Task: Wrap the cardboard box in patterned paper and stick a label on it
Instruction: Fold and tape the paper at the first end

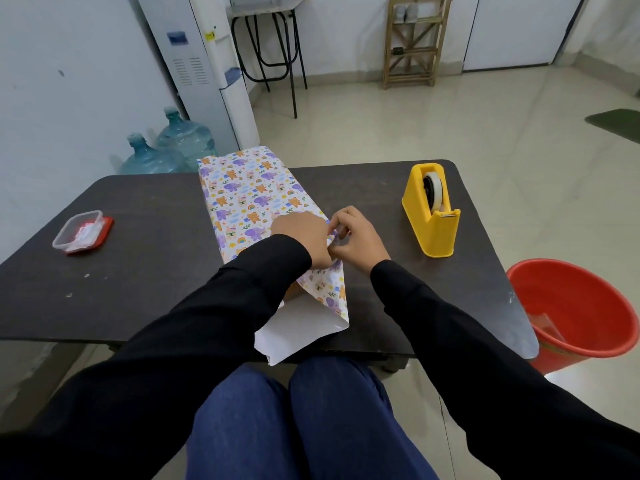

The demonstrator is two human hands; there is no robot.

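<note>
Both hands meet at the near right part of the wrapped parcel. Left hand (304,237): back turned up, fingers curled down onto the patterned paper (242,192), fingertips hidden, so I cannot tell exactly how they grip. Right hand (358,237): fingers curled, thumb and forefinger pinching a small raised fold of the same paper. The two hands touch at that fold.

Parcel position: lengthwise at the middle of the dark table (156,271), far end reaching the far edge. The cardboard box is fully covered; only its blocky shape shows under the paper. Near end of the sheet is unfolded and open, its white underside facing up and hanging just over the near table edge above my knees.

On the table:
- yellow tape dispenser (431,216), right of my hands, apart from the paper, roll loaded.
- clear plastic container (79,230) sitting on a red lid, far left; contents red and white, too small to identify.

Off the table: red bucket (571,317) on the floor at right; two water bottles (173,143) behind the table at left.
</note>
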